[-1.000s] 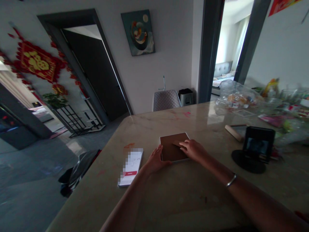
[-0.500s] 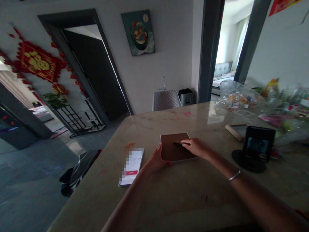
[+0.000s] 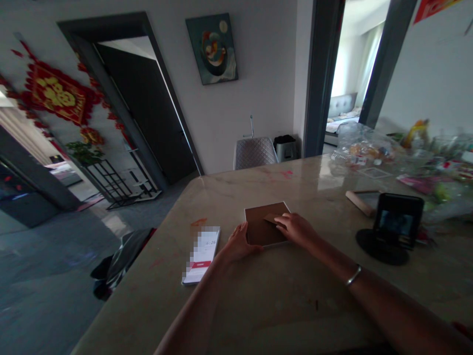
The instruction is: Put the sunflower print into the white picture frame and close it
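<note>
A shallow square box or panel (image 3: pixel 258 231) with a brown face and thin white rim lies on the table. My left hand (image 3: pixel 242 242) grips its near left corner, fingers along the left side and thumb along the front edge. My right hand (image 3: pixel 297 229) is closed on a small flat brown piece (image 3: pixel 270 217), held between thumb and fingers over the brown face. Whether the piece touches that face I cannot tell. A silver bangle (image 3: pixel 354 275) circles my right wrist.
Left of the box lies a phone (image 3: pixel 205 256) on the marble-like table (image 3: pixel 258 305). At right are a black stand with a screen (image 3: pixel 397 222), a wooden-edged frame (image 3: pixel 360 203) and clear plastic bags (image 3: pixel 365 143). A grey chair (image 3: pixel 254 152) stands at the far edge.
The small brown piece has tilted and now shows more of its flat face. My right hand has shifted slightly left and turned with it. My left hand stays on the box corner.
</note>
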### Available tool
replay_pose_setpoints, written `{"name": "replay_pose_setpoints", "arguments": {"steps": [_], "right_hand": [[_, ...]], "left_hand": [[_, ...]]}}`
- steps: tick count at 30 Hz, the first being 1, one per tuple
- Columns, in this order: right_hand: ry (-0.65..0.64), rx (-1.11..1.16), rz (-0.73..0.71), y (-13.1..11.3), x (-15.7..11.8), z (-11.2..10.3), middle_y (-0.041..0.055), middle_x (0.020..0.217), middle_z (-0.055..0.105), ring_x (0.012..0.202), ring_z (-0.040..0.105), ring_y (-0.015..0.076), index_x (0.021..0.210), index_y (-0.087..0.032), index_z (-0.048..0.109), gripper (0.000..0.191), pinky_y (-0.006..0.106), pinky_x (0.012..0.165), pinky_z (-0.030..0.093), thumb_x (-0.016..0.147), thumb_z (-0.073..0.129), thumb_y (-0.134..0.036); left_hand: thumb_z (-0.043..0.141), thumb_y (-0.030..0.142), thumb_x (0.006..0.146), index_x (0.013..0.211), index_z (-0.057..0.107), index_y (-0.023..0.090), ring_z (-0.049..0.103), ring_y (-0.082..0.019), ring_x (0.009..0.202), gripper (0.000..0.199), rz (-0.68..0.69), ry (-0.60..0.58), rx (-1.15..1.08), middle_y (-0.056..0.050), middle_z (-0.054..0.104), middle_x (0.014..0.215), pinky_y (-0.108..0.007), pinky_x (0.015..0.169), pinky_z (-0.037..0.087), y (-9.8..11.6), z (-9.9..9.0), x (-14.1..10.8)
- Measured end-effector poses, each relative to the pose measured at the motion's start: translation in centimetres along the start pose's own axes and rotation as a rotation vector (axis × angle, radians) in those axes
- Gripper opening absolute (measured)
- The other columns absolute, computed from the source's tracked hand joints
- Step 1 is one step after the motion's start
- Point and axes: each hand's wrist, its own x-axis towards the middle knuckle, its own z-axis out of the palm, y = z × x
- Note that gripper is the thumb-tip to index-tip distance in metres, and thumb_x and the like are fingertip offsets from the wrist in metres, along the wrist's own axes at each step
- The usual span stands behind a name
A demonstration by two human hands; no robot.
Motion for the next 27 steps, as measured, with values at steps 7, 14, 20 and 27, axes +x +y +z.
{"name": "replay_pose_setpoints", "arguments": {"steps": [7, 14, 20, 27], "right_hand": [[0.024, 0.066, 0.027, -0.3, 0.0, -0.2, 0.007, 0.091, 0.066, 0.081, 0.061, 0.0172, 0.1, -0.021, 0.064, 0.026, 0.027, 0.072, 0.045, 0.083, 0.046, -0.029], [0.024, 0.212, 0.085, 0.1, 0.4, -1.4, 0.0043, 0.096, 0.068, 0.084, 0.063, 0.0174, 0.098, -0.025, 0.066, 0.026, 0.029, 0.075, 0.048, 0.081, 0.047, -0.03], [0.009, 0.281, 0.072, 0.6, 0.4, -1.8, 0.0045, 0.097, 0.068, 0.086, 0.063, 0.018, 0.098, -0.024, 0.066, 0.027, 0.029, 0.076, 0.048, 0.081, 0.046, -0.03], [0.096, 0.208, 0.01, 0.8, 0.2, -0.3, 0.0053, 0.095, 0.067, 0.086, 0.061, 0.0183, 0.098, -0.022, 0.065, 0.025, 0.031, 0.079, 0.046, 0.079, 0.049, -0.028]], "left_hand": [[0.077, 0.036, 0.043, 0.127, 0.042, 0.018, 0.034, -0.035, 0.121, 0.093, 0.008, 0.006, -0.046, -0.015, 0.046, 0.127, -0.046, 0.1, 0.027, -0.2, -0.2, 0.1], [0.078, 0.034, 0.044, 0.131, 0.035, 0.019, 0.034, -0.035, 0.121, 0.099, 0.039, -0.012, -0.081, -0.015, 0.042, 0.129, -0.047, 0.1, 0.026, -0.1, -0.1, 0.1], [0.079, 0.033, 0.044, 0.132, 0.033, 0.019, 0.034, -0.035, 0.121, 0.1, 0.077, -0.06, -0.182, -0.016, 0.042, 0.129, -0.048, 0.101, 0.024, -0.7, 0.0, 0.3], [0.08, 0.026, 0.044, 0.13, 0.038, 0.021, 0.033, -0.034, 0.122, 0.096, 0.095, -0.036, -0.418, -0.015, 0.045, 0.128, -0.045, 0.101, 0.025, -0.8, 0.1, 0.2]]}}
